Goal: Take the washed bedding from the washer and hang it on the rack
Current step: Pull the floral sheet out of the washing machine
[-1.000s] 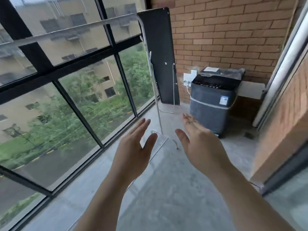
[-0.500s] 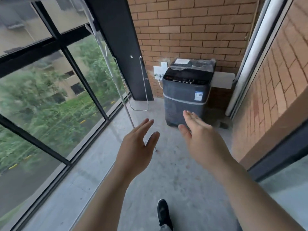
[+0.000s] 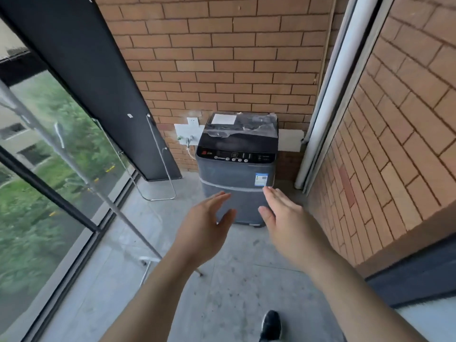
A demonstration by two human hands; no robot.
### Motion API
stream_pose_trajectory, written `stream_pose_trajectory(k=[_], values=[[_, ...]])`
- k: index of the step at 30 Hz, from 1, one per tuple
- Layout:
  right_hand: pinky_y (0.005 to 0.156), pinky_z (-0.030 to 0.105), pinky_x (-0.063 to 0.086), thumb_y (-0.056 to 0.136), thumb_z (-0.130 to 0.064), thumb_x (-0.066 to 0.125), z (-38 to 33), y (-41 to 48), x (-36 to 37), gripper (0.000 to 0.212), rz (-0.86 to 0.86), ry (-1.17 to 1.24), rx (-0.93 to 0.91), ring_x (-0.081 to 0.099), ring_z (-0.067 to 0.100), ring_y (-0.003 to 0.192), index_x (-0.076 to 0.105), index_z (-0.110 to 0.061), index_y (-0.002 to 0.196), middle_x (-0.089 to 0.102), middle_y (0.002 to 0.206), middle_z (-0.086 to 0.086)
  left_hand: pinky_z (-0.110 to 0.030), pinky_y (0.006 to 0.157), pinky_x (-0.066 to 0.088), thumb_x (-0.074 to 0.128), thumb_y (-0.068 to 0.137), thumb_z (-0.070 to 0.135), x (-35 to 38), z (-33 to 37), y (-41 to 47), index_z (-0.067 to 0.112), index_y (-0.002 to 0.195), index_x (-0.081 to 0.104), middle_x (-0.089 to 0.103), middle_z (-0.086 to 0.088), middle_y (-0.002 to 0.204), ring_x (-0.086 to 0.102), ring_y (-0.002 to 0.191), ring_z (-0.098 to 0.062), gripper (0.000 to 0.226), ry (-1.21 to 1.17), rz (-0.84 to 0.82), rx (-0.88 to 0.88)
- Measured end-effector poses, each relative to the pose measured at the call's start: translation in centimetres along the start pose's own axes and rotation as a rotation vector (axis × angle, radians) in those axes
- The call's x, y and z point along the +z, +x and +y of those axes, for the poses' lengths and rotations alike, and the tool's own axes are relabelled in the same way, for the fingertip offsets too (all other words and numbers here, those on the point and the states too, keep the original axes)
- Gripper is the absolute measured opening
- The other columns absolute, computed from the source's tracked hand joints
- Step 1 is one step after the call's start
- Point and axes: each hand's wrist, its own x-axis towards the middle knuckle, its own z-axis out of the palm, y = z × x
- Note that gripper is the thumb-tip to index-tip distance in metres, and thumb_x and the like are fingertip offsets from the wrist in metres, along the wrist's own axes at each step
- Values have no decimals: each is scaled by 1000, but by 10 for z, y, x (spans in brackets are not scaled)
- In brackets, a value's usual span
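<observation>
A dark grey top-loading washer [image 3: 237, 169] stands against the brick back wall, its lid down and covered with plastic film. No bedding is visible. A thin metal drying rack [image 3: 103, 193] runs along the window on the left, its pole slanting across the view and its far leg [image 3: 160, 169] near the black panel. My left hand [image 3: 204, 225] and my right hand [image 3: 286, 218] are stretched out in front of me with straight fingers, empty, short of the washer's front.
Floor-to-ceiling windows [image 3: 37, 193] line the left side. A brick wall [image 3: 394, 144] and a white pipe [image 3: 328, 95] close the right. A tap and socket [image 3: 188, 134] sit left of the washer. My shoe [image 3: 271, 324] is on the concrete floor.
The view has swung right and moved closer to the washer, which now looks larger and centred. Both hands stay outstretched and empty.
</observation>
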Motion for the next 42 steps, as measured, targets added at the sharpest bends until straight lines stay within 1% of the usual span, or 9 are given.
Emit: stream_pose_trajectory(k=[7, 15, 17, 20, 25, 31, 36, 39, 42], values=[[114, 25, 29, 106, -38, 33, 59, 152, 25, 54, -19, 32, 29, 25, 10, 149, 28, -19, 156, 30, 161, -2, -24, 108, 37, 55, 99, 38, 28, -25, 161, 30, 143, 50, 46, 13, 150, 49, 132, -11, 45, 86, -64, 35], [117, 25, 23, 108, -38, 29, 103, 328, 36, 54, -199, 33, 8, 17, 7, 151, 23, -18, 158, 24, 163, -5, -13, 103, 30, 56, 98, 36, 32, -43, 324, 26, 140, 54, 49, 10, 148, 46, 135, -9, 44, 195, -126, -28], [117, 26, 24, 108, -36, 30, 110, 361, 42, 53, -259, 22, 8, 17, 9, 151, 23, -17, 158, 24, 163, -4, -15, 105, 31, 56, 98, 36, 34, -53, 355, 26, 140, 55, 49, 10, 148, 47, 134, -9, 43, 197, -142, -52], [117, 30, 26, 108, -34, 30, 122, 402, 56, 53, -325, -19, 10, 16, 11, 151, 23, -15, 157, 24, 163, -3, -24, 108, 36, 54, 99, 36, 42, -75, 404, 24, 141, 54, 48, 8, 149, 50, 133, -12, 44, 218, -204, -84], [117, 32, 29, 108, -33, 32, 143, 468, 90, 52, -389, -78, 69, 17, 12, 151, 24, -15, 156, 24, 164, -2, -27, 109, 38, 52, 99, 32, 64, -113, 496, 18, 140, 54, 50, 3, 148, 49, 134, -16, 43, 231, -331, -39], [118, 35, 28, 108, -31, 32, 154, 528, 125, 52, -520, -129, 188, 20, 16, 151, 25, -12, 155, 25, 163, 2, -32, 98, 48, 51, 99, 29, 87, -161, 581, 20, 136, 56, 58, 0, 139, 58, 121, -23, 38, 318, -549, 15], [112, 41, 38, 107, -31, 34, 161, 563, 151, 49, -627, -160, 247, 32, 21, 146, 33, -10, 151, 36, 158, 5, -39, 111, 40, 52, 98, 28, 106, -198, 617, 28, 148, 40, 43, 5, 153, 45, 136, -22, 52, 402, -668, 19], [106, 46, 43, 107, -31, 36, 168, 580, 167, 46, -692, -188, 254, 41, 24, 139, 38, -10, 147, 43, 151, 6, -43, 120, 27, 50, 99, 31, 117, -216, 631, 25, 152, 31, 24, 3, 162, 22, 150, -20, 57, 470, -706, 20], [107, 46, 43, 106, -31, 36, 179, 595, 183, 47, -746, -211, 238, 41, 27, 139, 36, -9, 148, 42, 152, 8, -45, 123, 17, 48, 100, 32, 127, -229, 638, 25, 157, 19, 7, 5, 166, 6, 153, -18, 64, 511, -722, 27]])
